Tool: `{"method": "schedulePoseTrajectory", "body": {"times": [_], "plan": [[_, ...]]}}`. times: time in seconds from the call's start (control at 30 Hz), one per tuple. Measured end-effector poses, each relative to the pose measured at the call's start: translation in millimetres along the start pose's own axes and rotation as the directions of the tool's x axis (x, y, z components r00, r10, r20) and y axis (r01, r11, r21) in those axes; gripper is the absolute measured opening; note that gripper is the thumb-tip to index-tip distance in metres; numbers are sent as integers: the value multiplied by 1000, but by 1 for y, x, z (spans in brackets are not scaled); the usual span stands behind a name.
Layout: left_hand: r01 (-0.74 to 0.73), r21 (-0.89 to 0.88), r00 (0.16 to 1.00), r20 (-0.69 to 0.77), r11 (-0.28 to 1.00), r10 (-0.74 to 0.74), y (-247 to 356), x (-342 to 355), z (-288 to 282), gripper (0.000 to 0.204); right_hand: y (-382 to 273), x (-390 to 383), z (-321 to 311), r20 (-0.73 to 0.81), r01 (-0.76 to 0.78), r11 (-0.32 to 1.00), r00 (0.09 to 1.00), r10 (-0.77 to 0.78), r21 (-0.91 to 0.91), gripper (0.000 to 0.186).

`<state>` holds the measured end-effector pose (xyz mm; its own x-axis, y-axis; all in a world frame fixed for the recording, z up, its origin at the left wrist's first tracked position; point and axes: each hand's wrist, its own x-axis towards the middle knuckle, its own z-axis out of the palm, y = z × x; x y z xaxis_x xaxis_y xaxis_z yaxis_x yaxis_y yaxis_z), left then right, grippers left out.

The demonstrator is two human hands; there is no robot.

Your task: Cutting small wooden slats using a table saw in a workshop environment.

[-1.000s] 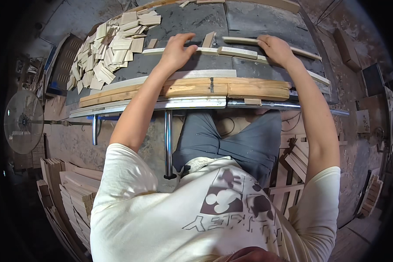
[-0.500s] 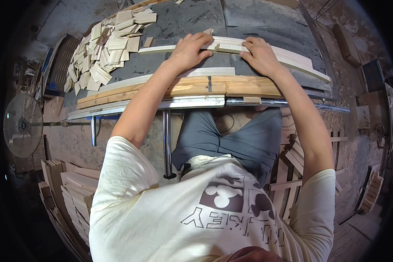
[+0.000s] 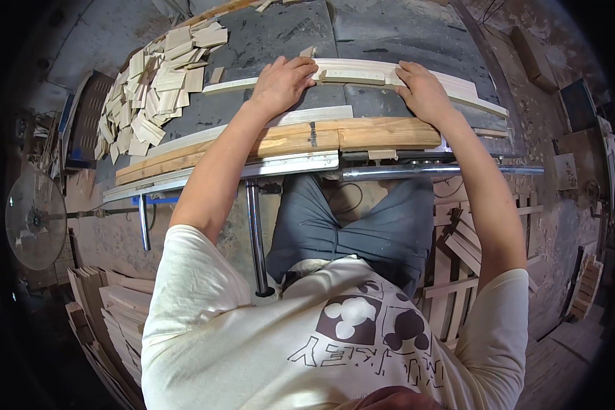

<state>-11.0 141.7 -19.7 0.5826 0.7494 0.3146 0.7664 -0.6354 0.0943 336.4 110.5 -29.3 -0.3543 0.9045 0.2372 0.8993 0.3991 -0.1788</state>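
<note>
Right by us, a metal rail (image 3: 290, 163) runs along the bench's (image 3: 389, 27) near edge, and just beyond it we've got brown beams (image 3: 389, 132) end to end, parallel to that edge; perhaps they're parked there to leave the middle free. A pale slat (image 3: 321, 115) lies just behind them.

Over a dark gap, and here are the hands! Our left hand (image 3: 282, 85) is left of the bench's middle, our right hand (image 3: 424, 92) well apart from it, and both reach over a white board (image 3: 454, 87) lying lengthwise. On each, the fingers are bent over the board, thumb on the near side, so the grip looks narrow; how hard they press, we can't tell. Holding at two spread spots would seem to keep so long a piece from swinging.

Along its near side a thin strip (image 3: 229, 87) pokes out toward the bench's left edge, with a short block (image 3: 352, 76) between the hands; on top of the strip or against it, we can't say.

Farther out, a small offcut (image 3: 307, 52) sits just behind the left hand, and toward the far left corner there's a great heap (image 3: 174, 68) of thin pieces, presumably kept clear of our elbows.
</note>
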Motion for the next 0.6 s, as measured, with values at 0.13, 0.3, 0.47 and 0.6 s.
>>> {"method": "schedulePoseTrajectory", "body": {"times": [0.13,0.3,0.47,0.6], "plan": [[5,17,999,-33,1000,-4,-12,8,13,31,4,13,12,-20,-10,1000,1000,9,-17,46],[59,42,998,21,997,-60,-37,47,15,32,22,59,14,-11,-45,999,999,46,11,47],[90,52,996,23,995,-92,-69,84,21,32,35,106,14,0,-68,998,998,68,3,48],[111,75,993,34,991,-114,-93,97,23,33,32,134,14,37,-97,995,995,96,22,48]]}}
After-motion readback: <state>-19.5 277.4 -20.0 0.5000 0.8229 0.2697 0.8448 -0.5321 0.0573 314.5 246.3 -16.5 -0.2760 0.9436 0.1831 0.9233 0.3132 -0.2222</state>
